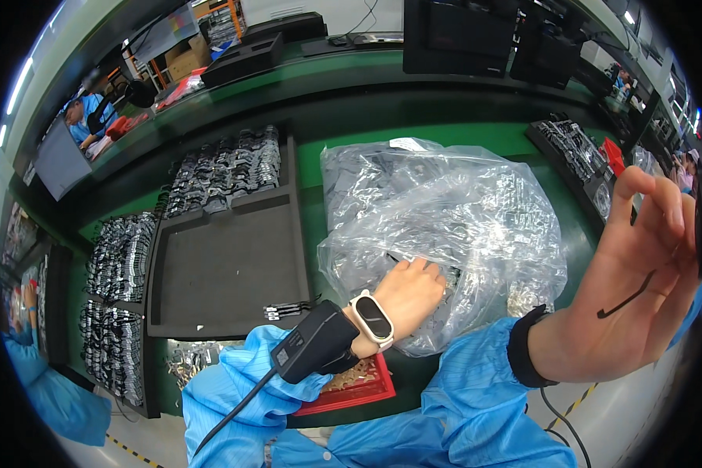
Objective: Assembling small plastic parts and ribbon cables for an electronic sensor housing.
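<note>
Clear crumpled plastic bag (pixel 515 207): landmark, on green tabletop (pixel 460 131); contents blurred by film.
Left hand (pixel 410 295): at the bag's near side, fingertips obscured; grip cannot be told.
Right hand (pixel 636 288): raised, right of the bag, fingers bent; thin black hooked strip (pixel 625 296) across palm, whether gripped unclear; dark rim cuts the view.
Black rectangular tray (pixel 226 265): left of the bag; small dark parts (pixel 226 168) rowed behind, presumably for order.
</note>
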A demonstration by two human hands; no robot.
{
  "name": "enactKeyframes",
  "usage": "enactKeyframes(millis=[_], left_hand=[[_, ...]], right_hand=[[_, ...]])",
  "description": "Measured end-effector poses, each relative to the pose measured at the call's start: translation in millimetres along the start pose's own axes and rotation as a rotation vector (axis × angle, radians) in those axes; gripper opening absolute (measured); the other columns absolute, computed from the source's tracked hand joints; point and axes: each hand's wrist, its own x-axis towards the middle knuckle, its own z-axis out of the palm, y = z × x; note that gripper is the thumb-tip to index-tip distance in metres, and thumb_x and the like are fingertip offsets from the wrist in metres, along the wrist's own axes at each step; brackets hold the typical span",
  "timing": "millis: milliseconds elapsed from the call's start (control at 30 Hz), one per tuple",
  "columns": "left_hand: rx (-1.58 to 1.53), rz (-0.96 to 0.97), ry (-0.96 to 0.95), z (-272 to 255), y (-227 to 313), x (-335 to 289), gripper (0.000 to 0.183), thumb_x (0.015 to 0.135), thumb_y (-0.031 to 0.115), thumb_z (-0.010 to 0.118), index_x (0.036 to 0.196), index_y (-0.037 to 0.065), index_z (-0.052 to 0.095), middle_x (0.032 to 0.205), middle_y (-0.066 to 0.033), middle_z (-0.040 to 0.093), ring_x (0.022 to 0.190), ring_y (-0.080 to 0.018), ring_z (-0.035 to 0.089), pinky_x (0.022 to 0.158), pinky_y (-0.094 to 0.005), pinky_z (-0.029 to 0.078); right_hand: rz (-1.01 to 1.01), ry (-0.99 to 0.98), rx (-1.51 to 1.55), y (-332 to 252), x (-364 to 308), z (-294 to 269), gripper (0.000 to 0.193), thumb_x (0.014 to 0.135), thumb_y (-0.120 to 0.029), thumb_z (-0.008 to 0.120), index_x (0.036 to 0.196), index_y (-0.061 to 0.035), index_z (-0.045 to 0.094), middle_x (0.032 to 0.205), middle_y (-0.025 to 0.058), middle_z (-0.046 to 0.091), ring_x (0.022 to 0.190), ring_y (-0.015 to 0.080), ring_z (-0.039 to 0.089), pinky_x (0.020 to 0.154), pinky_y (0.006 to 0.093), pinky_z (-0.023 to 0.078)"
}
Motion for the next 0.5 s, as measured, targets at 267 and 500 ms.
enactKeyframes(millis=[267,500], left_hand=[[-0.133,-0.089,0.108,-24,-2,-15,0.019,0.066,0.0,0.055,0.085,-0.001,0.052,0.08,-0.0162,0.057,0.08,-0.0328,0.056,0.068,-0.0364,0.045],[-0.592,-0.165,0.127,-106,-9,-56,0.014,0.071,0.002,0.062,0.083,0.0,0.055,0.084,-0.0096,0.06,0.074,-0.022,0.06,0.066,-0.0288,0.048]], right_hand=[[0.03,-0.029,-0.017,-1,0,0,0.009,0.081,-0.002,0.046,0.088,-0.0006,0.049,0.086,0.0069,0.038,0.089,0.0191,0.037,0.093,0.0427,0.022],[0.095,-0.003,0.042,17,-2,0,0.008,0.084,-0.007,0.047,0.088,-0.0065,0.04,0.084,0.0031,0.038,0.088,0.0172,0.037,0.087,0.0395,0.025]])
